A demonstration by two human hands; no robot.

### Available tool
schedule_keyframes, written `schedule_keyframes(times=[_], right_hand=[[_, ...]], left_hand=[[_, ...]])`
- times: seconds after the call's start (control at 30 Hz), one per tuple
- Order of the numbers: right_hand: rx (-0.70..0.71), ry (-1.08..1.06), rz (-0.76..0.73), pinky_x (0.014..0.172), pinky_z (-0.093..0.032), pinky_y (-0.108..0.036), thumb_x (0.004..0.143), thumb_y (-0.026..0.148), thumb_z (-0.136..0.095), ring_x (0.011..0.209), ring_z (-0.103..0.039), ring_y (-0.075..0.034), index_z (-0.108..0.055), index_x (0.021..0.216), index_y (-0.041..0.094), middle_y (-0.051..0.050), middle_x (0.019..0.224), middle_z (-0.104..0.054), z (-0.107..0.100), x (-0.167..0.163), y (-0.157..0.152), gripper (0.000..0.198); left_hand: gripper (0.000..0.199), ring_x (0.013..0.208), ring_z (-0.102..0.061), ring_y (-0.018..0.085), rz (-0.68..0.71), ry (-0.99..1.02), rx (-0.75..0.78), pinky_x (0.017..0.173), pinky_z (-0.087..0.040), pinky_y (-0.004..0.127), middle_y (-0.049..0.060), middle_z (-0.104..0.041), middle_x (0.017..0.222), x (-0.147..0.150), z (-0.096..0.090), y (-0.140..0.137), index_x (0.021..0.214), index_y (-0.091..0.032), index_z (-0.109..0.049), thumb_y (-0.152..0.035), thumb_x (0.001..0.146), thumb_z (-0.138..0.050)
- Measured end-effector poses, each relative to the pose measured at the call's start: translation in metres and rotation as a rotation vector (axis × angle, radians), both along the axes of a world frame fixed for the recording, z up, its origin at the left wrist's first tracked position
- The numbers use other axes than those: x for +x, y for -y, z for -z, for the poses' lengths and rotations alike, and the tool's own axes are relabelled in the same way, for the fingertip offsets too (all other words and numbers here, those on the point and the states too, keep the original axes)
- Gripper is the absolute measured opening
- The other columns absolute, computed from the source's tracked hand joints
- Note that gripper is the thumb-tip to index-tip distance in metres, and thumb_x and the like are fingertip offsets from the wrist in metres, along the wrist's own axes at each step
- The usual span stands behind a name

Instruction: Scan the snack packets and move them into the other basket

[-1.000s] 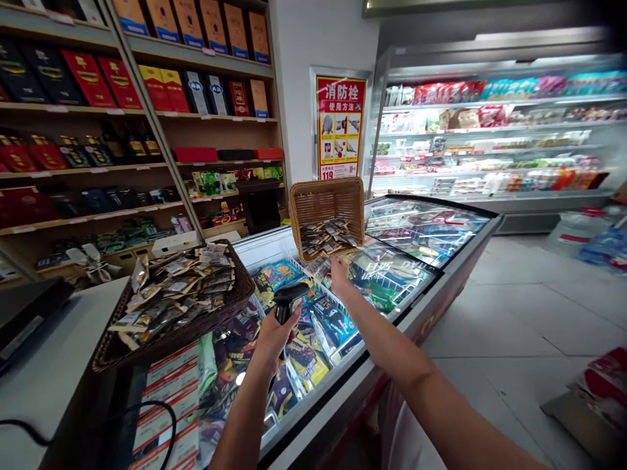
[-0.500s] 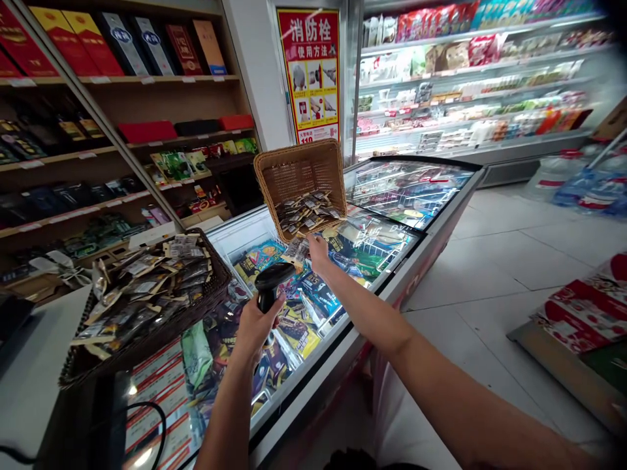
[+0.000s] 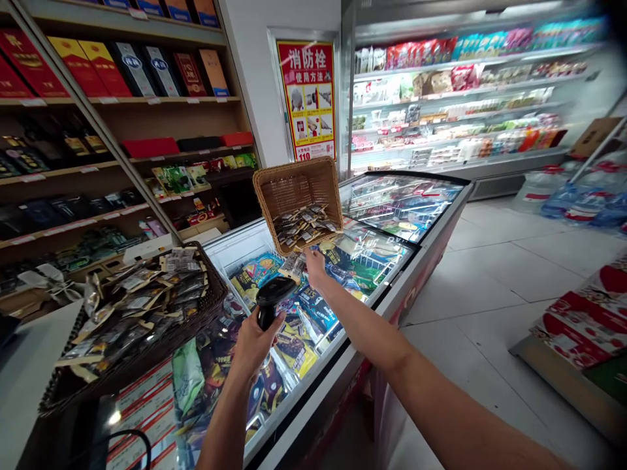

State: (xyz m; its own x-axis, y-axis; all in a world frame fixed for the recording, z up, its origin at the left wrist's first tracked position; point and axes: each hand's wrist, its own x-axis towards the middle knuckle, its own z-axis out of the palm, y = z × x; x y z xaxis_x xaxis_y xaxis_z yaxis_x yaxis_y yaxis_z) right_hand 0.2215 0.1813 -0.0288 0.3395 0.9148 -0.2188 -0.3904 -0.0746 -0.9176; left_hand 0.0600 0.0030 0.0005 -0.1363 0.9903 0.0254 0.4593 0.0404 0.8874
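Note:
My left hand (image 3: 258, 336) is wrapped round the handle of a black barcode scanner (image 3: 275, 292), its head turned toward a small snack packet (image 3: 294, 263). That packet is pinched in my right hand (image 3: 314, 266), just under the front rim of a tan wicker basket (image 3: 298, 186). The basket is tilted toward me and several small packets (image 3: 306, 224) lie at its bottom. On the left, a dark brown wicker basket (image 3: 215, 287) is heaped with similar clear and tan packets (image 3: 147, 294). Both hands are above the chest freezer.
Below my hands the chest freezer (image 3: 337, 365) holds colourful ice-cream packs (image 3: 298, 346). Shelves (image 3: 161, 101) with boxes and bottles line the left wall. A refrigerated display (image 3: 465, 104) stands at the back. Water bottles (image 3: 539, 189) and red-and-white cartons (image 3: 582, 320) are on the right.
My view has tilted up slightly, so the scene sits lower in the picture. Both hands keep nearly the same places, the scanner and packet still in them.

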Motion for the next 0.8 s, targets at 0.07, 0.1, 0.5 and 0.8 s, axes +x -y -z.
schedule_keyframes(times=[0.07, 0.1, 0.5, 0.8], right_hand=[[-0.013, -0.007, 0.013, 0.043, -0.032, -0.024, 0.091, 0.033, -0.061, 0.049, -0.035, -0.010, -0.045, 0.076, 0.025, 0.005, 0.062, -0.040, 0.002, -0.001, -0.001, 0.024], [-0.026, -0.017, 0.022, 0.043, -0.035, -0.024, 0.092, 0.033, -0.060, 0.050, -0.037, -0.011, -0.047, 0.078, 0.025, 0.004, 0.064, -0.042, 0.003, -0.001, -0.001, 0.020], [0.094, -0.103, 0.242, 0.060, -0.054, -0.026, 0.094, 0.027, -0.049, 0.068, -0.061, -0.015, -0.040, 0.088, 0.026, -0.002, 0.083, -0.056, -0.054, -0.009, -0.042, 0.011], [0.110, 0.328, 0.095, 0.068, -0.044, -0.025, 0.076, 0.011, -0.061, 0.078, -0.057, -0.017, -0.053, 0.084, 0.023, -0.001, 0.084, -0.060, -0.056, -0.041, -0.067, 0.017]], left_hand=[[0.047, 0.044, -0.055, 0.017, -0.010, -0.007, -0.002, 0.046, -0.040, 0.027, -0.004, -0.053, 0.049, -0.002, 0.005, -0.003, 0.077, -0.023, -0.057, -0.065, 0.066, -0.075], [0.048, 0.044, -0.055, 0.018, -0.013, -0.007, 0.001, 0.046, -0.040, 0.027, -0.004, -0.052, 0.049, -0.003, 0.007, -0.005, 0.077, -0.023, -0.057, -0.066, 0.066, -0.075], [0.058, 0.041, -0.047, 0.013, -0.088, 0.239, -0.005, 0.044, -0.035, 0.026, -0.005, -0.050, 0.047, -0.010, 0.019, -0.011, 0.078, -0.021, -0.058, -0.073, 0.059, -0.077], [0.057, 0.040, -0.044, 0.012, -0.076, 0.245, -0.015, 0.043, -0.033, 0.024, -0.006, -0.049, 0.045, -0.008, 0.017, -0.007, 0.078, -0.021, -0.058, -0.073, 0.061, -0.076]])
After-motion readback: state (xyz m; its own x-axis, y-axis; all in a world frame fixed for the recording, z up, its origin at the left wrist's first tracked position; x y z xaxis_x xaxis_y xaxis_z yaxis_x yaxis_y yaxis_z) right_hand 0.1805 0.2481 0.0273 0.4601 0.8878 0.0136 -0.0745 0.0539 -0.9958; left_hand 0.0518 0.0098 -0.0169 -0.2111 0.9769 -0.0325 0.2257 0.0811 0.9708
